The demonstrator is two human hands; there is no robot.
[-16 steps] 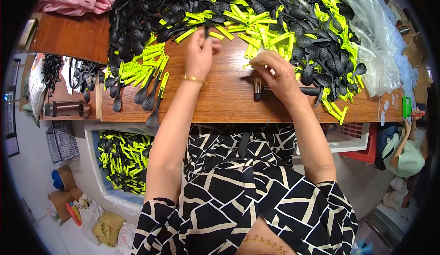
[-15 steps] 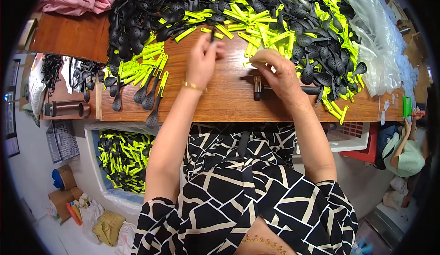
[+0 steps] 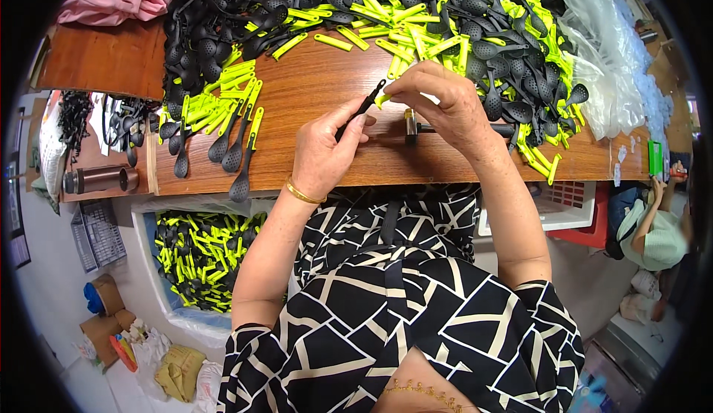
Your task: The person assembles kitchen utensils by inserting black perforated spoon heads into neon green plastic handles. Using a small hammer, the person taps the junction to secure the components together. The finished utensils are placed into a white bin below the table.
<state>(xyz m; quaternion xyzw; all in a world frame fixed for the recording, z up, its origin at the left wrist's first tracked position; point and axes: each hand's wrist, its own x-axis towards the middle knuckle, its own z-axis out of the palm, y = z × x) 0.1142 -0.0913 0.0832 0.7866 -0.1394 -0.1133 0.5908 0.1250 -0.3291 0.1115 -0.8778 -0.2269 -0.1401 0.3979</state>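
Hands meeting just above the wooden table (image 3: 327,86). I'm seeing my left hand (image 3: 323,153) pinching a thin black spoon stem (image 3: 364,107), tilting up-right; my right hand (image 3: 445,105) is gripping a yellow-green handle (image 3: 382,99) at its tip. Beyond, heaped black and yellow parts (image 3: 445,19).

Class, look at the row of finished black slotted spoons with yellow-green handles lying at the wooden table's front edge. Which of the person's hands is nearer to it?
Left. The left hand is just right of the row of finished black slotted spoons with yellow-green handles; the right hand is farther right, beyond it.
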